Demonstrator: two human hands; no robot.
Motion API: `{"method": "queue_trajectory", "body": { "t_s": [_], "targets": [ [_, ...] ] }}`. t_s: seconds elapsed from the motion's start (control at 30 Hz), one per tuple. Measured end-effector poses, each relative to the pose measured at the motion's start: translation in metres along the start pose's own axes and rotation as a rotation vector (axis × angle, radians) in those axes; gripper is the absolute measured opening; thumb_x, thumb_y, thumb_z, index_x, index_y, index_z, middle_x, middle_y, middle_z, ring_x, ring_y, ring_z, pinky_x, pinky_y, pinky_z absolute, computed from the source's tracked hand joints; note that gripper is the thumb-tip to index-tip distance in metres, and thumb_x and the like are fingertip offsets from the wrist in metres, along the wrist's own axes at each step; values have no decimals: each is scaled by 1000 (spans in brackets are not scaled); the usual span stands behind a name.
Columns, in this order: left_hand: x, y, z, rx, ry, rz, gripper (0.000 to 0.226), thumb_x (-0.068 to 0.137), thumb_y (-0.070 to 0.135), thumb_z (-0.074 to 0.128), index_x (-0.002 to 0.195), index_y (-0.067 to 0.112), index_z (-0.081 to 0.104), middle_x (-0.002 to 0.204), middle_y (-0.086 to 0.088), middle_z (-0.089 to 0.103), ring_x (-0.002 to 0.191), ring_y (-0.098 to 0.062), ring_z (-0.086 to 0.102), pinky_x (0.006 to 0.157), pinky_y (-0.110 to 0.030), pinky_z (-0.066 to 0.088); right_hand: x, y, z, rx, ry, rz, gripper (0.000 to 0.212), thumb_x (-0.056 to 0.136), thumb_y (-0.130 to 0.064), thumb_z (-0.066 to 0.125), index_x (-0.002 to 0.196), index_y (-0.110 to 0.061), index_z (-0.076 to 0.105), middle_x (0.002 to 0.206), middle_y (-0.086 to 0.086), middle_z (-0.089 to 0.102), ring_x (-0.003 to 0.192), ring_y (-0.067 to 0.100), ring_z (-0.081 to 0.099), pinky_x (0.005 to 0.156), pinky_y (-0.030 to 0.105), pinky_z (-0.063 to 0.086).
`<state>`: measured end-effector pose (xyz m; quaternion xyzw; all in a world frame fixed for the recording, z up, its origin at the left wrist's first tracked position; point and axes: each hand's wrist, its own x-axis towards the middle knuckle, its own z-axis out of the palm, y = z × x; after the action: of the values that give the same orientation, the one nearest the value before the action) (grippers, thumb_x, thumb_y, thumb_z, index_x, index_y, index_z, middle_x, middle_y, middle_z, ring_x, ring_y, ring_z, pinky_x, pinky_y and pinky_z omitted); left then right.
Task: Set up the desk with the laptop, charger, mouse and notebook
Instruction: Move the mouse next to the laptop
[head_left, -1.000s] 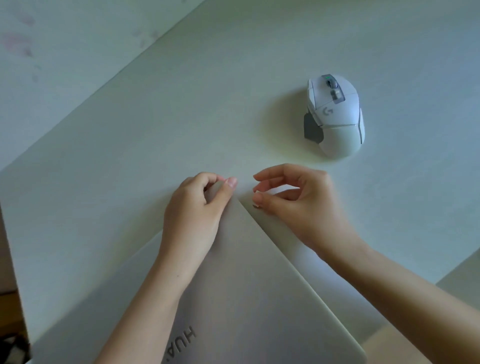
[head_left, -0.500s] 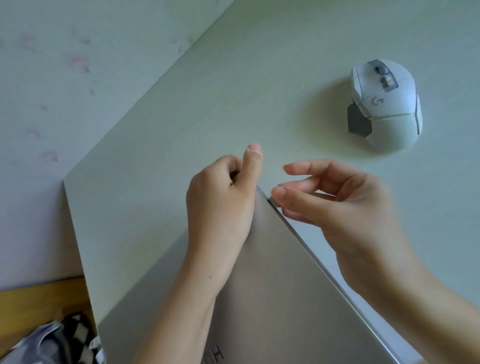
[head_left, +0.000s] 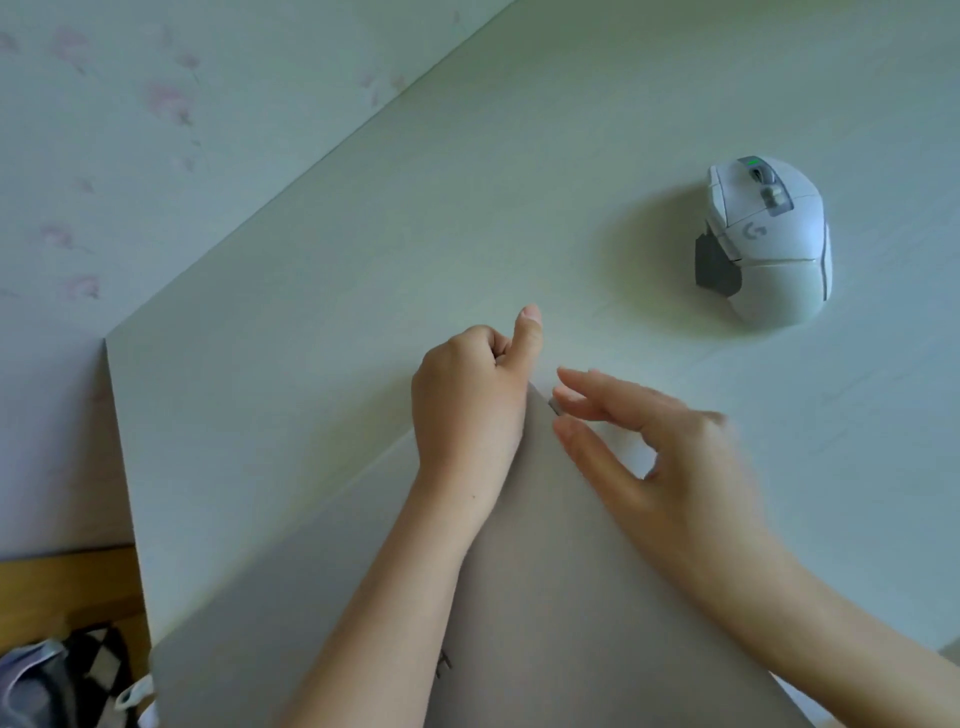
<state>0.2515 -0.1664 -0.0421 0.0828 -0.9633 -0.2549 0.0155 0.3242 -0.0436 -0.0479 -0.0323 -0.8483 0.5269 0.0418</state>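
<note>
Laptop (head_left: 571, 597): closed, lying on the desk (head_left: 363, 260), far corner between both hands; since a second ago, no lift of the lid visible.
Left hand (head_left: 472, 395): curled at that corner; thumb now raised off the lid, where it lay flat before.
Right hand (head_left: 670, 457): fingers spread loosely, holding nothing, closer to the corner edge than before.
Judgement: lid-opening about to begin.
Mouse (head_left: 769, 239): placed, well apart beyond the hands.
Charger, notebook: not in view.
</note>
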Motion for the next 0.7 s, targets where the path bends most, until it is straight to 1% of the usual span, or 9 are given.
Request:
{"method": "queue_trajectory", "body": {
  "t_s": [0.07, 0.17, 0.3, 0.37, 0.4, 0.47, 0.5, 0.6, 0.7],
  "targets": [
    [0, -6, 7, -18, -3, 14, 58, 93, 50, 46, 51, 10, 40, 44, -5, 37, 47, -21, 36, 49, -26, 29, -7, 9, 5, -238, -43, -170, 43, 83, -34, 61, 125, -24, 60, 113, -11, 69, 126, 15, 52, 97, 38, 49],
    [-1, -13, 8, -18, 40, 130, 48, 92, 45, 52, 54, 17, 46, 47, 5, 45, 51, -18, 44, 52, -30, 24, -17, 19, 9, -516, -118, -379, 46, 83, -37, 57, 126, -19, 59, 132, 3, 59, 131, 30, 46, 103, 53, 40],
    [-6, -20, -9, 49, 182, 347, 31, 90, 39, 51, 70, 18, 63, 67, 12, 58, 70, -14, 50, 62, -23, 32, -26, 27, 6, -616, -163, -443, 45, 85, -42, 52, 121, -18, 63, 140, 8, 52, 134, 30, 42, 104, 56, 37],
    [-21, -35, -17, 109, 98, 412, 31, 90, 39, 47, 92, 18, 70, 90, 8, 70, 87, -16, 58, 77, -26, 42, -29, 28, 4, -643, -182, -456, 47, 86, -44, 49, 124, -19, 60, 143, 7, 49, 135, 29, 40, 106, 56, 33],
    [-33, -46, -19, 150, 50, 437, 35, 91, 38, 46, 108, 17, 68, 108, 5, 70, 100, -17, 59, 87, -29, 43, -30, 28, 2, -651, -186, -466, 47, 87, -45, 48, 125, -19, 60, 143, 6, 48, 136, 28, 39, 107, 55, 31],
    [-64, -68, -19, 243, -17, 440, 49, 93, 41, 44, 134, 16, 53, 139, -1, 54, 126, -19, 49, 104, -34, 37, -29, 31, -3, -678, -179, -481, 46, 89, -45, 46, 125, -19, 60, 142, 4, 50, 136, 26, 38, 108, 54, 28],
    [-81, -75, -17, 274, -35, 417, 55, 94, 44, 41, 142, 17, 44, 149, -3, 42, 135, -19, 40, 108, -38, 32, -26, 32, -7, -699, -169, -474, 46, 90, -45, 45, 124, -19, 60, 142, 4, 50, 137, 25, 37, 109, 53, 27],
    [-113, -83, -9, 305, -87, 326, 63, 94, 53, 31, 150, 25, 26, 159, 1, 19, 146, -18, 17, 114, -48, 19, -9, 33, -18, -767, -138, -417, 46, 93, -45, 41, 127, -19, 58, 141, 4, 51, 138, 25, 35, 112, 51, 24],
    [-117, -80, -5, 306, -90, 289, 63, 94, 56, 29, 150, 27, 27, 160, 3, 18, 147, -20, 17, 113, -53, 17, 5, 31, -25, -824, -73, -444, 44, 92, -42, 44, 126, -17, 58, 138, 4, 53, 137, 26, 38, 112, 53, 25]
  ]
}}
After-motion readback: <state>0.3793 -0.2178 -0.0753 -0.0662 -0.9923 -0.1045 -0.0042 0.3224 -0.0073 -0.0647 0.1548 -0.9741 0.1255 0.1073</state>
